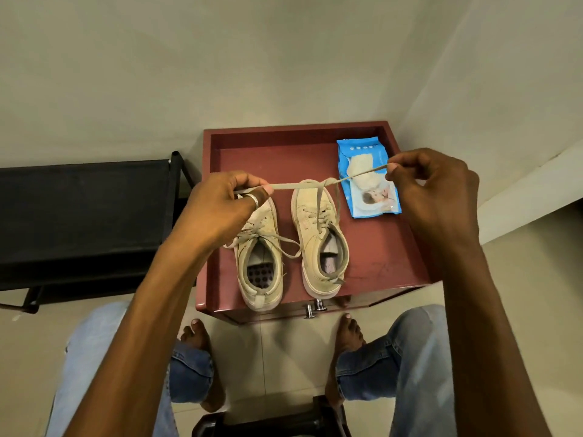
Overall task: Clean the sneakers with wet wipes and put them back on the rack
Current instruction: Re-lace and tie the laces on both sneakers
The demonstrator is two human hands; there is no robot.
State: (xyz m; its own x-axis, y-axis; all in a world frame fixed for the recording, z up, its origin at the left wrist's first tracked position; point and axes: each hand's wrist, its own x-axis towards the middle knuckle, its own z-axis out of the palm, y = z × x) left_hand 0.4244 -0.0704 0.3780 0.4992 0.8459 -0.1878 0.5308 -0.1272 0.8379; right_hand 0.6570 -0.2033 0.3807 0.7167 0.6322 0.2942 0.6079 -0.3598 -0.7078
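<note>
Two beige sneakers stand side by side on a red-brown cabinet top (pixel 378 253), toes pointing away from me. The left sneaker (pixel 263 266) has loose laces. The right sneaker (pixel 318 247) has its lace (pixel 303 185) pulled up and crossed above the toe. My left hand (pixel 220 206) pinches one end of that lace. The other end is pinched by my right hand (pixel 438 187), and the lace is stretched taut between them. A blue pack of wet wipes (pixel 367 181) lies at the back right of the cabinet top, partly behind the lace.
A black shoe rack (pixel 85 212) stands to the left of the cabinet. Walls close the back and right sides. My bare feet and jeans-clad knees are on the tiled floor (pixel 284 357) below the cabinet front, with a dark stool (pixel 271 421) under me.
</note>
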